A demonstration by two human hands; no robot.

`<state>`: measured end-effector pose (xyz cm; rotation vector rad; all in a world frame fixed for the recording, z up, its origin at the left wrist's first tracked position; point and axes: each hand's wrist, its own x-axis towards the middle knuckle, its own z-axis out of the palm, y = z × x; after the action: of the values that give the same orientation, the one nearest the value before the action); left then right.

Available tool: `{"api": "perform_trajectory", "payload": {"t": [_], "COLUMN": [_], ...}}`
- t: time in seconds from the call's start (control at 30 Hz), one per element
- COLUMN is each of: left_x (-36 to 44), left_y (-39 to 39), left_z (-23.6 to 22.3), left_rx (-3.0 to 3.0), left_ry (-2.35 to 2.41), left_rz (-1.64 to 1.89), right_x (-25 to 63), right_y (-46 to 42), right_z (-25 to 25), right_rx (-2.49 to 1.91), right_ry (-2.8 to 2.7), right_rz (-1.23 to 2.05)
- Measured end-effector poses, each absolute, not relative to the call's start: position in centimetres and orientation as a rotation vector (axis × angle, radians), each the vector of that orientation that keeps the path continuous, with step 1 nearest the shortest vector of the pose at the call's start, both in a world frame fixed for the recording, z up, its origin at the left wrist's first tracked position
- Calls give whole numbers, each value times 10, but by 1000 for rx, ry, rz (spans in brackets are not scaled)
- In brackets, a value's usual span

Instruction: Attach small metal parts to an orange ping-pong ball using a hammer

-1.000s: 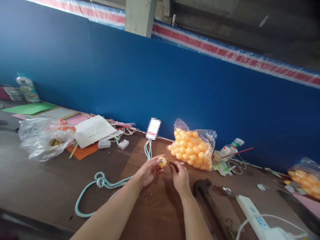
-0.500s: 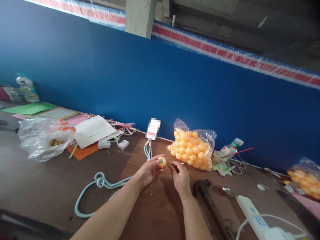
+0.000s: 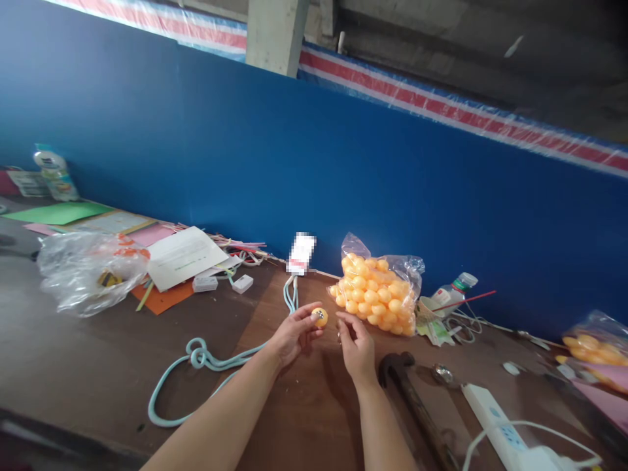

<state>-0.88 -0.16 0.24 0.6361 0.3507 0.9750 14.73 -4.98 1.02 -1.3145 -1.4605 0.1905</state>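
Observation:
In the middle of the head view, my left hand (image 3: 293, 337) is closed around an orange ping-pong ball (image 3: 320, 318). Small dark and silvery bits show on the ball's face, by my thumb. My right hand (image 3: 356, 347) is a short gap to the right of the ball, its thumb and fingers curled together. Something tiny may sit at those fingertips, but I cannot make it out. Beyond my right hand stands a clear plastic bag of orange balls (image 3: 375, 294). A light blue cord (image 3: 161, 386) loops on the table beside my left forearm.
A hammer (image 3: 412, 399) lies right of my right forearm, near a shiny round object (image 3: 442, 374) and a white power strip (image 3: 495, 415). A phone (image 3: 301, 254) leans against the blue partition (image 3: 245, 150). Papers (image 3: 184, 258) and a crumpled plastic bag (image 3: 88, 271) lie left.
My right hand has moved slightly right and down, widening the gap to the ball. The ball has turned a little in my left hand, showing more of the silvery bits.

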Motion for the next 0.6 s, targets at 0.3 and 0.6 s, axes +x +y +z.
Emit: {"api": "perform_trajectory", "payload": {"t": [0.3, 0.6], "left_x": [-8, -6], "left_y": [0, 2], "left_z": [0, -4], "left_rx": [638, 629], "left_ry": [375, 360], "left_rz": [989, 1031], "right_x": [136, 130], "right_y": [-54, -54], "right_z": [16, 14], "right_rx": [-1218, -1299], "right_ry": [-1705, -1744], "right_rz": [62, -76]}}
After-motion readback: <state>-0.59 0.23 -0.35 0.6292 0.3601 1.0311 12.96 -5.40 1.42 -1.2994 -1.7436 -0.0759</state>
